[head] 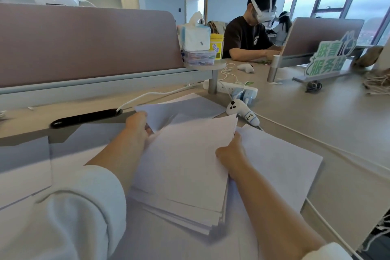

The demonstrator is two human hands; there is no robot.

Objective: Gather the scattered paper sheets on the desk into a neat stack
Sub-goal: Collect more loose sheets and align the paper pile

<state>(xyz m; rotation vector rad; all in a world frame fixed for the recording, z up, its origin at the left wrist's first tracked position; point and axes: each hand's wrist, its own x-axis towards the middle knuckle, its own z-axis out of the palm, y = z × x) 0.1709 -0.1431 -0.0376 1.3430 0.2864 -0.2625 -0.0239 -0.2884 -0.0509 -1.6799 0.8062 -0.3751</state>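
Centrally, left hand [137, 126] gripping stack of sheets [183, 167], right hand [231, 151] holding its right edge, nearer controller [242, 113] labelled "Hoo4", second controller [245, 67] beyond, one green sign [329, 59] reading "服务站"

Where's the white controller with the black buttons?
In the head view, the white controller lies on the desk right of centre, between the paper stack and the power strip.

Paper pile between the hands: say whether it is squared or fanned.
Fanned: the paper pile shows staggered sheet edges along its near and right sides.
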